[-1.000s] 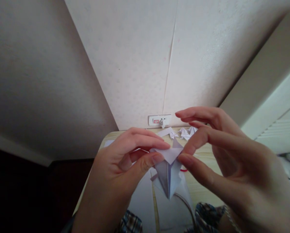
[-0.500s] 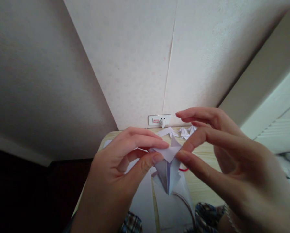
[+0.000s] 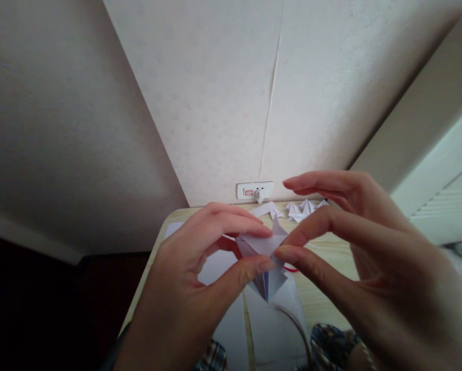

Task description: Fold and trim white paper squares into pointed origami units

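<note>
Both my hands hold a small folded white paper piece [image 3: 267, 265] in the air above a light wooden table [image 3: 324, 299]. My left hand [image 3: 200, 273] pinches its left side between thumb and forefinger. My right hand [image 3: 355, 257] pinches its right side between thumb and forefinger, the other fingers stretched out above. The paper's point hangs downward between the two thumbs.
Several small folded white paper pieces [image 3: 300, 208] lie at the table's far edge below a wall socket [image 3: 254, 190]. Flat white sheets [image 3: 254, 324] lie on the table under my hands. Checked fabric [image 3: 331, 342] shows at the bottom. A dark drop lies left of the table.
My thumbs have moved closer together over the paper's front, and the paper piece sits slightly lower and more covered than before.
</note>
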A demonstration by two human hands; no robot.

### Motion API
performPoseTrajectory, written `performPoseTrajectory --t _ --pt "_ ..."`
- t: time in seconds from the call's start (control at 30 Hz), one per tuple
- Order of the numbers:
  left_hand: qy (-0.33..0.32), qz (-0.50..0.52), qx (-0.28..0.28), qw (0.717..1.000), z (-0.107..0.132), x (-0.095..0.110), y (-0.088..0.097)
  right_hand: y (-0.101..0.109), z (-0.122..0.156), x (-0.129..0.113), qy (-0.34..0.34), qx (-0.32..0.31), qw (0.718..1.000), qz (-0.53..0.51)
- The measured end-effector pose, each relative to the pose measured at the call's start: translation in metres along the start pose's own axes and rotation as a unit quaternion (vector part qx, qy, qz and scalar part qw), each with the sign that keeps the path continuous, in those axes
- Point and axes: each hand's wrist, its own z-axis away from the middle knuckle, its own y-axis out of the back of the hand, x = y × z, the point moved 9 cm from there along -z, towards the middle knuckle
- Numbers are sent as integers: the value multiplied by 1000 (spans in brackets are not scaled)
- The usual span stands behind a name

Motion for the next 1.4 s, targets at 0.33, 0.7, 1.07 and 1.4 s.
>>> performPoseTrajectory --t 0.33,0.7,1.07,1.4 --pt "-19 -76 60 995 4 4 0 -4 2 -10 19 43 988 147" --pt "-7 29 89 996 3 5 -1 1 -11 18 -47 -23 994 -97" --pt "-1 59 65 996 3 7 -3 -19 -11 17 -72 -122 972 -189" --pt "4 33 74 997 1 4 -2 -18 -13 18 -63 -114 977 -169"
